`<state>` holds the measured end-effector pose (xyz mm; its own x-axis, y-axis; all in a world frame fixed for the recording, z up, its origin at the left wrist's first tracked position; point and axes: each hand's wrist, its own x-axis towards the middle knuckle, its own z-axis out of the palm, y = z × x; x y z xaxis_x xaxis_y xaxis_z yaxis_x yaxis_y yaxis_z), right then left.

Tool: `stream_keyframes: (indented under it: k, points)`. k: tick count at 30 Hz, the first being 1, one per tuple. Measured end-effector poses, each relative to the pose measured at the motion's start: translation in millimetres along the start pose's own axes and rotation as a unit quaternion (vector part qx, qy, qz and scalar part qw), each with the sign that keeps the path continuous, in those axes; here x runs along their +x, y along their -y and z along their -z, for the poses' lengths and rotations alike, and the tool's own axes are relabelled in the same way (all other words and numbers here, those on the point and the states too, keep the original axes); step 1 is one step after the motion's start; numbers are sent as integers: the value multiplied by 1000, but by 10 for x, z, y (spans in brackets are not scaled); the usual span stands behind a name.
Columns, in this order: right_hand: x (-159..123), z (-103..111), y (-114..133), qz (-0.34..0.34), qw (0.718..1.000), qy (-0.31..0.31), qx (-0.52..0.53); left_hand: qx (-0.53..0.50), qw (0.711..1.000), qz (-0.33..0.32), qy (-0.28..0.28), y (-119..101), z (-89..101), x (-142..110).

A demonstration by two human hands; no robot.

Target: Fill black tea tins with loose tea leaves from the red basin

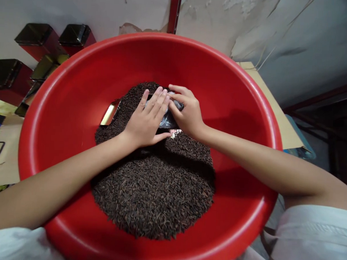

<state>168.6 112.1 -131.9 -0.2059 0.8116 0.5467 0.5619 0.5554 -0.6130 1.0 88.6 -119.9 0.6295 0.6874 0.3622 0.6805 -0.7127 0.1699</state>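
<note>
A clear plastic bag (pixel 167 120) shows in the mouth of a tin with a shiny side (pixel 175 134), which sits among loose dark tea leaves (pixel 154 197). My left hand (pixel 147 119) lies flat over the bag with its fingers stretched out and its thumb apart. From the right, my right hand (pixel 189 109) bends its fingers and thumb onto the bag's far right part. Both hands cover much of the bag and tin. Left of them, a shiny gold-coloured piece (pixel 110 112), perhaps a lid, leans in the leaves.
The large red basin (pixel 237 98) surrounds the leaves with a high rim. Several red tins with black lids (pixel 34 35) stand beyond its left rim. Cardboard (pixel 272 107) lies at the right, and a peeling wall (pixel 211 29) rises behind.
</note>
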Motion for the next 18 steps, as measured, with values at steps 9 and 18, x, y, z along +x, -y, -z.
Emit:
stream_keyframes:
  k: [9, 18]
  points:
    - [-131, -23, 121, 96, 955, 139, -243, 90, 995, 39, 7, 96, -82, 25]
    - [-3, -12, 60, 100, 937, 211, -259, 58, 998, 27, 17, 255, -74, 95]
